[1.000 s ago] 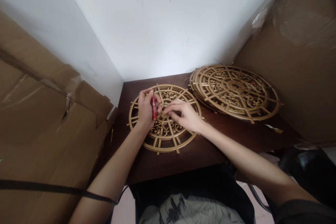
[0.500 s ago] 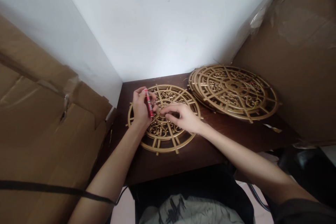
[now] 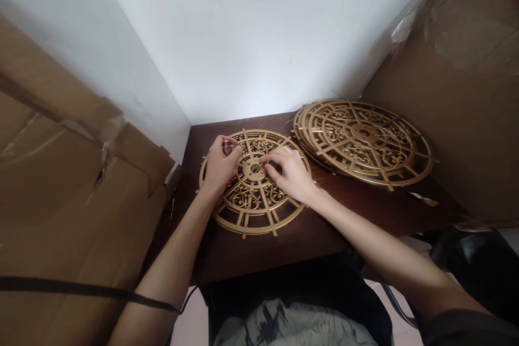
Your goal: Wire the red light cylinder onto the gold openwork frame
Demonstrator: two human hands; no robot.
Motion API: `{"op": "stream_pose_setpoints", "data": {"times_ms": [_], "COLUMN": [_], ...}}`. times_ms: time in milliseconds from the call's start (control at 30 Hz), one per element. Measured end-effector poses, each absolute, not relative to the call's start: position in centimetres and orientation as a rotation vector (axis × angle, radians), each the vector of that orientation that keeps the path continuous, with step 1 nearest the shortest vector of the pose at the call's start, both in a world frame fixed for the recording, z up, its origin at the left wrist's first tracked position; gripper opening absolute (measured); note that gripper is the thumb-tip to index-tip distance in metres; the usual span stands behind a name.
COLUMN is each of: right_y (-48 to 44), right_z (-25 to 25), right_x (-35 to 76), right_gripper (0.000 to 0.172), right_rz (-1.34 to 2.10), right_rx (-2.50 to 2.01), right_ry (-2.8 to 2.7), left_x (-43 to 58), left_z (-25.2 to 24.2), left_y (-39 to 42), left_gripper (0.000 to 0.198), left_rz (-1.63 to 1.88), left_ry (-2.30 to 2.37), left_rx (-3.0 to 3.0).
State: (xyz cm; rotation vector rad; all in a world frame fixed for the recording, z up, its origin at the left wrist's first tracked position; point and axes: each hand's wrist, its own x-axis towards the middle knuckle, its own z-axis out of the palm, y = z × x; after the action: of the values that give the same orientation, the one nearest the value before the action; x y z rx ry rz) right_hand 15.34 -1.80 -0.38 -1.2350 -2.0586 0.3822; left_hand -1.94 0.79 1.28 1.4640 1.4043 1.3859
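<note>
A round gold openwork disc (image 3: 253, 227), with scrollwork panels and a ring at its centre, lies flat on the dark brown table. My left hand (image 3: 221, 162) is closed around a red stick-shaped thing (image 3: 226, 146) with grey marks, over the disc's left side. Most of that red thing is hidden by the fingers, and its exact kind does not show. Just right of the centre ring, my right hand (image 3: 290, 173) pinches what looks like a thin gold wire (image 3: 263, 164) between thumb and forefinger. Its other fingers rest over the disc's scrollwork.
A stack of similar gold discs (image 3: 365, 143) sits at the right, with loose yellow wire on top. Cardboard boxes (image 3: 77, 184) flank the left side and another cardboard box (image 3: 450, 119) the right. A white wall (image 3: 267, 43) rises behind. A black cable (image 3: 81, 289) crosses my left forearm.
My left hand has turned over and drawn left from the centre, so the red thing is now mostly covered. My right hand has shifted slightly right, exposing the centre ring.
</note>
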Motion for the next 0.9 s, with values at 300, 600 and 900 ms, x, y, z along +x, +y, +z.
{"op": "stream_pose_setpoints", "data": {"times_ms": [300, 600, 900], "right_y": [-1.6, -1.9, -1.9], "right_z": [-0.7, -0.8, -0.6], "right_x": [15.5, 15.6, 15.8], "right_gripper": [0.024, 0.031, 0.025], "right_rz": [0.326, 0.156, 0.070], "right_rx": [-1.255, -1.283, -1.254], "right_ry": [-2.142, -2.239, -2.214], "left_x": [-1.8, -2.0, -1.6], "left_z": [1.8, 2.0, 0.8], "left_y": [0.4, 0.2, 0.1], "left_gripper": [0.015, 0.013, 0.009], "left_rz": [1.048, 0.938, 0.967], "left_ry": [1.666, 1.715, 1.729], "left_rx": [1.738, 1.857, 2.195]}}
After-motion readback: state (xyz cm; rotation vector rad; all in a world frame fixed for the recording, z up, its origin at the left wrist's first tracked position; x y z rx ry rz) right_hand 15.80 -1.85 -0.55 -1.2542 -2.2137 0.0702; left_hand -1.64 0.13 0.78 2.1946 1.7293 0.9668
